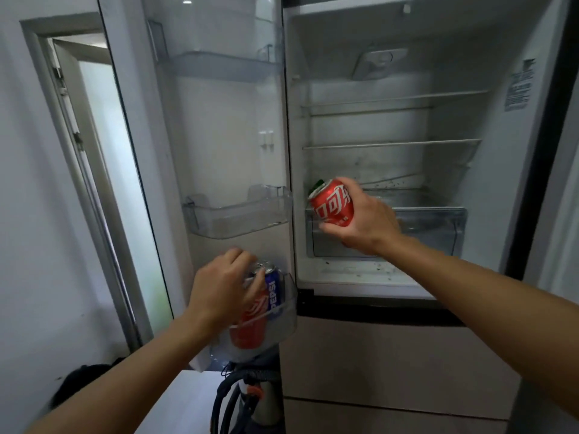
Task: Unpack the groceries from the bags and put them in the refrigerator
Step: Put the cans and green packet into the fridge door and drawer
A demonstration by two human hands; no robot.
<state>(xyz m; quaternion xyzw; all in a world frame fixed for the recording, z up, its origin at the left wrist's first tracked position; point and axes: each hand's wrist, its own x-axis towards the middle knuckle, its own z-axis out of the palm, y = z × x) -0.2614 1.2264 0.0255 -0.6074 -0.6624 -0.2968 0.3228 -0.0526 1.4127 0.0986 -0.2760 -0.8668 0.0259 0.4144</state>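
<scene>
Three soda cans show at the open refrigerator (391,277). Right hand (363,220) has its grip wrapped around a red cola can (333,206), tilted, in front of the clear crisper drawer (438,227) at the compartment's left side. Left hand (219,286) has its grip closed on a second red can (250,324) set in the lowest door bin (286,314), touching a blue Pepsi can (273,292) standing toward the bin's right end. Middle door bin (235,220) hangs above.
</scene>
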